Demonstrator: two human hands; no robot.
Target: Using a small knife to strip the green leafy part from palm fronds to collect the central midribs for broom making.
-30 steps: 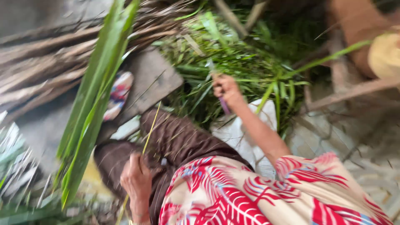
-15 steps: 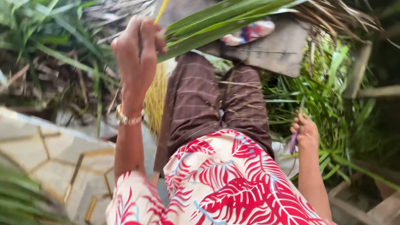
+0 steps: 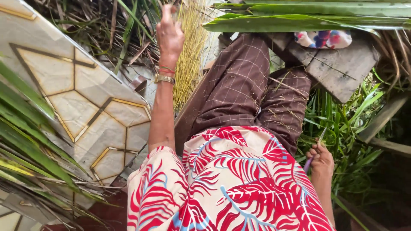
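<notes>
So the person is sitting with both legs stretched out in brown checked trousers [image 3: 239,85], red-and-white leaf-print top [image 3: 231,184] filling the bottom of the view. The left hand [image 3: 170,36] is raised up at the top, fingers mostly closed and pressed against a bundle of thin yellow sticks [image 3: 190,60] that stands just beside the left leg. It looks like it's pinching some of them, but I can't tell how many. One gold watch [image 3: 164,78] and a red thread sit on that wrist.

The right hand [image 3: 320,160] is down by the right hip, curled shut around one small purple-handled knife [image 3: 309,162], with a thin green strip poking up from the grip.

Around it all: a long green palm leaf [image 3: 308,17] lies across the top, over the feet. One patterned slipper [image 3: 323,38] rests on a grey wooden board [image 3: 338,68]. Green leaf scraps [image 3: 342,124] are piled to the right of the legs, and patterned floor tiles [image 3: 85,102] sit to the left with more palm fronds [image 3: 25,141] lying over their edge. Dry brown leaf litter [image 3: 107,25] crowds the space behind the sticks.
</notes>
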